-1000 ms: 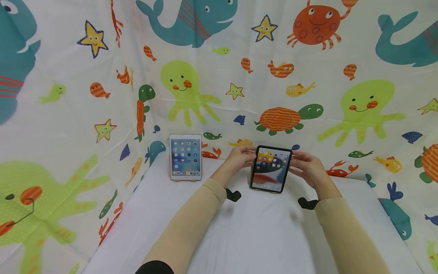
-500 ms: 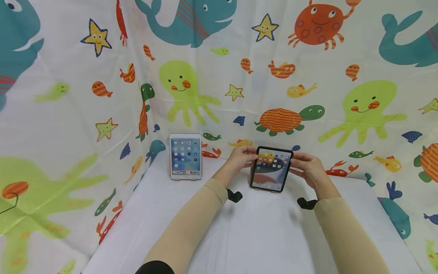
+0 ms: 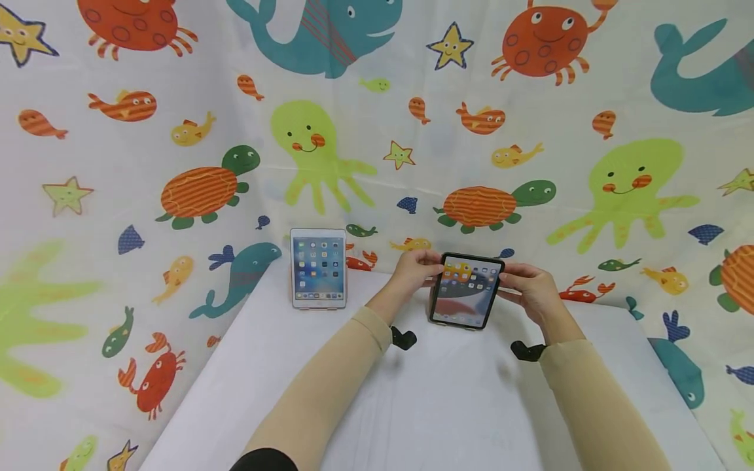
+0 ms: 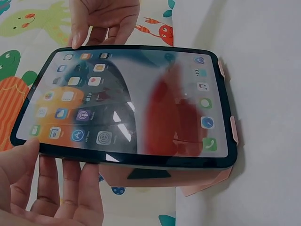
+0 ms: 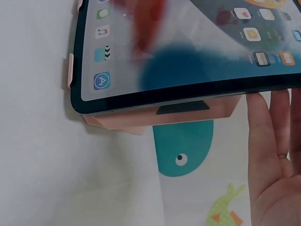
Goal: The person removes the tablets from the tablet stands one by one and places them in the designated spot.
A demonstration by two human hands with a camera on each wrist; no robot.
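When we checked the head view, the dark-framed tablet (image 3: 467, 291) sat just right of centre, tilted, its top edge toward the right of the frame. We had the left hand (image 3: 412, 273) at its left edge, thumb on the front rim and fingers behind, pinching it. At the opposite edge we had the right hand (image 3: 533, 290); upper left in the left wrist view, its thumb met the rim with fingers behind, so pinching too. At the right of the right wrist view we saw its fingers reaching under the tablet, thumb out of sight.

Screen was lit, app icons over an orange, dark and red wallpaper. We saw a pink stand (image 4: 155, 176) under it, two pink tabs along the edge at frame right in the left wrist view.

We logged a white tablet (image 3: 319, 268), also lit, left of centre in the head view, apart from the hands. White-covered tabletop (image 3: 436, 399) filled the lower middle; sea-animal curtain (image 3: 365, 121) behind. Beige sleeves (image 3: 330, 379) ran up from the bottom.
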